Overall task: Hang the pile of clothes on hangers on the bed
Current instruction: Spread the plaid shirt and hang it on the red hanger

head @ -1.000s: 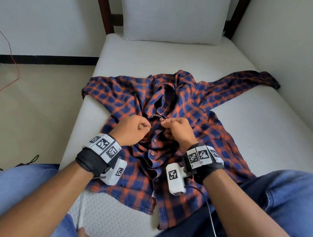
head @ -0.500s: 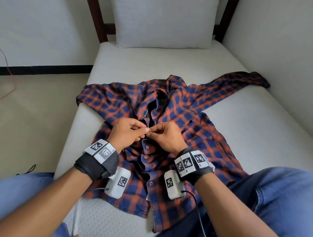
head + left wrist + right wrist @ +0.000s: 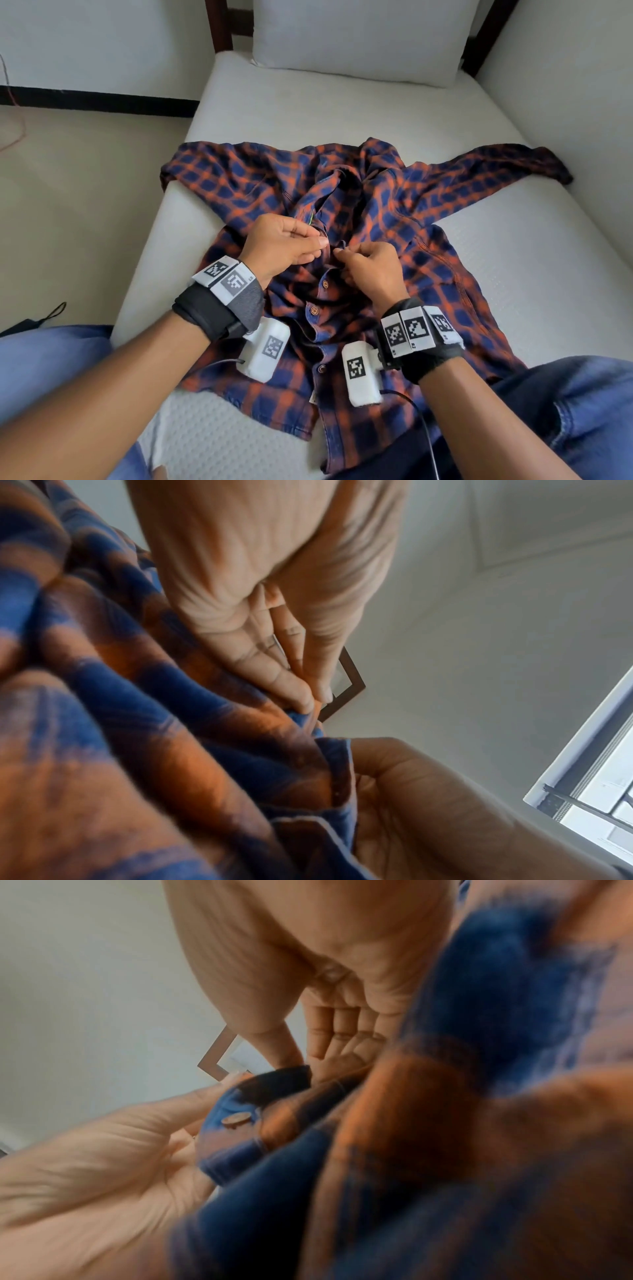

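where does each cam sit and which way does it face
Head: on the head, facing down and forward at the shirt on the bed; forearms, left hand, right hand, jeans show.
Left wrist: under the left wrist, facing up along its fingers; both hands show.
Right wrist: likewise under the right; a button shows.
Shared: both hands pinching the shirt front.

Both forearms reach forward, wrists banded. Left hand [image 3: 286, 245] and right hand [image 3: 371, 270] nearly touching, fingertips pinching shirt [image 3: 428, 219] placket.
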Demonstrator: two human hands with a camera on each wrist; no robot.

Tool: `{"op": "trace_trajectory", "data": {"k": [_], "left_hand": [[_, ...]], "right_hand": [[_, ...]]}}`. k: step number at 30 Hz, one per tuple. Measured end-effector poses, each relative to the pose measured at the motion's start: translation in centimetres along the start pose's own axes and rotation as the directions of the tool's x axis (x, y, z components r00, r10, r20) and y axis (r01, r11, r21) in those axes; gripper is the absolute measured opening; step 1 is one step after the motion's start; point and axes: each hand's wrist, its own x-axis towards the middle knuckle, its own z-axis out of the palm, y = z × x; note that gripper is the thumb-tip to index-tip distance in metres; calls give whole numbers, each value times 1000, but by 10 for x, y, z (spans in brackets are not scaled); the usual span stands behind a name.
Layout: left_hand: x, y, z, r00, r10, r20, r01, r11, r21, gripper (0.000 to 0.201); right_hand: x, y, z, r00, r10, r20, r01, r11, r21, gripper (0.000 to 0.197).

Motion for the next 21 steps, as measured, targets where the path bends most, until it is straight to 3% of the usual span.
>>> {"op": "trace_trajectory", "data": {"k": [4, 9, 15, 21], "left_hand": [[4, -2, 0, 1000, 1, -14, -1, 1000, -4, 17], [4, -3, 3, 1000, 5, -1, -5, 1000, -21, 13], [1, -5, 7, 999, 26, 26, -25, 999, -33, 8], [-1, -5, 8, 999, 9, 36, -8, 1000, -12, 8]], "right_hand": [[-5, -6, -6, 999, -45, 10, 44, 991, 127, 23], [-14, -12, -10, 987, -158, 15, 153, 974, 167, 20], [-12, -4, -2, 947, -312, -73, 307, 948, -81, 15], [-15, -5, 1, 935, -350, -61, 342, 932, -120, 9]]}}
